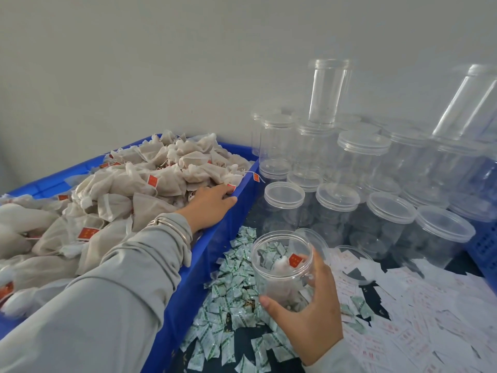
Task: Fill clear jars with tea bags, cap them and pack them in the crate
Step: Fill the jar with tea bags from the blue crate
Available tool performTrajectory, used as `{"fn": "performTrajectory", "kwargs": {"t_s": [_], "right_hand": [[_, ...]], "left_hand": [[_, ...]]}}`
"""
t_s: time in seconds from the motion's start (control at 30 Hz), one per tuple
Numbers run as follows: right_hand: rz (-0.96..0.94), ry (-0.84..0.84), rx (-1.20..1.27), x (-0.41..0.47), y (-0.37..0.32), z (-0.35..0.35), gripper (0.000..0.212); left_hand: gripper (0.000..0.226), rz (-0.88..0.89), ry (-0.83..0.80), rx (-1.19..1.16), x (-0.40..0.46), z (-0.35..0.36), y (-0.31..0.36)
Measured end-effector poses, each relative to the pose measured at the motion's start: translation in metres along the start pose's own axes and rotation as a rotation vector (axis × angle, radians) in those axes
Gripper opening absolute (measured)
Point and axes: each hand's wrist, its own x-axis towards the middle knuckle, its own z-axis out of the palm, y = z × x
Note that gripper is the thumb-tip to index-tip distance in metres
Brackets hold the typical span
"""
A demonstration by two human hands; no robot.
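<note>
Head view | left hand (208, 204) flat on tea bags (150, 168) at blue bin (242, 192) rim, fingers relaxed | right hand (309, 313) fingers wrap open jar (281, 265) over sachets (231, 292), stacked jars (363, 162) close behind

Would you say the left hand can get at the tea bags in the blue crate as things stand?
Probably yes. The left hand already lies inside the blue crate at its right wall, fingers on the heap of tea bags. The heap is uncovered, and nothing stands between hand and bags.
</note>
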Motion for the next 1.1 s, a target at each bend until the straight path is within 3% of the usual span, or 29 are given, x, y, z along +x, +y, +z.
{"fn": "performTrajectory", "kwargs": {"t_s": [0.2, 0.6, 0.83, 1.1], "right_hand": [[0.045, -0.029, 0.035, -0.001, 0.004, 0.001, 0.102], [0.078, -0.038, 0.096, -0.001, 0.005, -0.003, 0.102], [0.079, -0.032, 0.070, 0.000, 0.003, -0.003, 0.110], [0.073, -0.018, 0.077, 0.000, 0.003, -0.002, 0.106]], "left_hand": [[0.036, 0.002, 0.098, -0.070, -0.001, -0.002, 0.002], [0.023, -0.147, 0.484, -0.630, -0.003, -0.019, 0.009], [0.043, -0.099, 0.538, -0.608, -0.006, -0.026, 0.011], [0.008, -0.096, 0.563, -0.628, -0.014, -0.039, 0.014]]}}
